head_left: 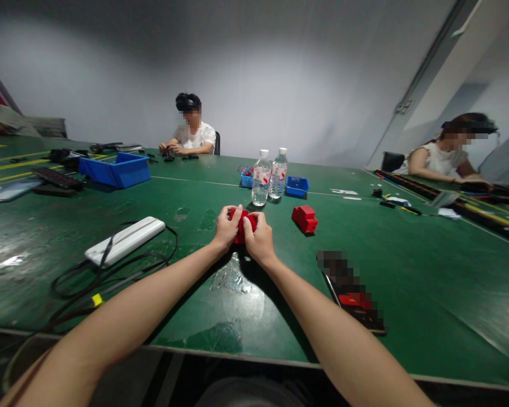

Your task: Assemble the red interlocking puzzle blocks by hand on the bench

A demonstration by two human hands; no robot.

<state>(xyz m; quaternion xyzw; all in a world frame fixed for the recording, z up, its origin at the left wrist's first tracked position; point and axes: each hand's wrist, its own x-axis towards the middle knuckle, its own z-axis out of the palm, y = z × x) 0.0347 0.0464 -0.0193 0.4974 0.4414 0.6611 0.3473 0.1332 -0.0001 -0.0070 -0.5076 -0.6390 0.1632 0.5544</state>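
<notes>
Both of my hands meet above the green table point(186, 294), closed round a small red piece point(240, 236). My left hand point(228, 229) grips it from the left, thumb on top. From the right, my right hand point(259, 237) holds it with the thumb laid across the front. The fingers cover much of the piece, so its full shape is hidden. To the right of my hands a separate red block point(305, 219) with a stepped shape rests on the table, touched by neither hand.
Two water bottles point(261, 178) stand beyond my hands beside a small blue bin point(297, 186). A white power strip point(127, 240) with black cables lies left, a phone point(350, 291) right. A larger blue bin point(116, 169) is back left. Two people sit across and right.
</notes>
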